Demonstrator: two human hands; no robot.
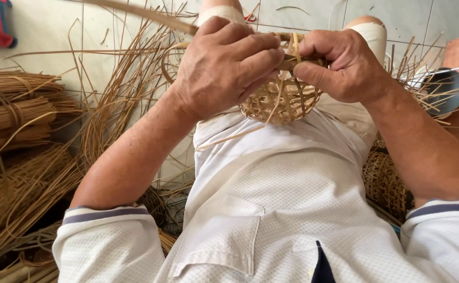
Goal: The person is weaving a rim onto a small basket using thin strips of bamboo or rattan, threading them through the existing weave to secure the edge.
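A small round basket of pale woven cane strips point(284, 99) sits over the person's lap, held at its rim. The left hand point(224, 65) curls over the rim; the right hand point(339, 65) pinches a thin cane strip point(295, 44) there. Bent too sharply, that strip could snap. Loose cane bundles point(14, 110) crowd the tiled floor point(40, 36) alongside.

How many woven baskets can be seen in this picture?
2. One small basket is on the lap, held by the left hand and right hand. Another basket lies low at the right, partly hidden by the right arm; more may be hidden.
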